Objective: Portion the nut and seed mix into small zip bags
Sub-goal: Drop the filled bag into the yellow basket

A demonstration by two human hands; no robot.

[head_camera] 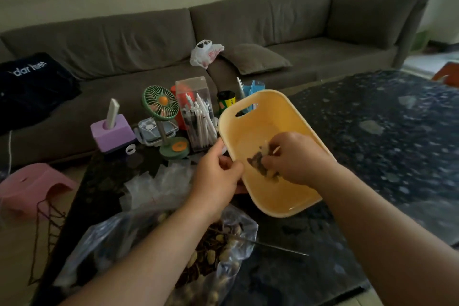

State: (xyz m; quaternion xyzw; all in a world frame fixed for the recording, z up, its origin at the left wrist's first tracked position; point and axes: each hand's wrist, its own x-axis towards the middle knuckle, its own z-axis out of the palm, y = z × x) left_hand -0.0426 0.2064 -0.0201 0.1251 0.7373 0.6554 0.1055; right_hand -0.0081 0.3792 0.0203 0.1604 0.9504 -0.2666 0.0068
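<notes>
Head view showed a small heap of dark seeds and pale nuts lying on the floor of a shallow yellow plastic tub with a cut-out handle at its far end. The right hand reached down into the tub from the near right, fingers curled over the heap and gathering or pinching at it; how much it actually held could not be told. The left hand gripped the tub's left rim, thumb inside and fingers under, holding the tub tilted up off the dark speckled stone table toward the person. The tub's long axis ran from near right to far left, and the heap lay directly under the right hand, the nearer of the two.

Just left of the tub, beyond the left hand, lay a loose pile of small clear zip bags. Nearer the person, under the left forearm, sat a large clear plastic bag of peanuts and seeds, mouth open. The next move would likely carry the handful leftward across the tub rim to those small bags.

Farther back stood a green desk fan, a clear pen box and a purple block, with a grey sofa behind.
</notes>
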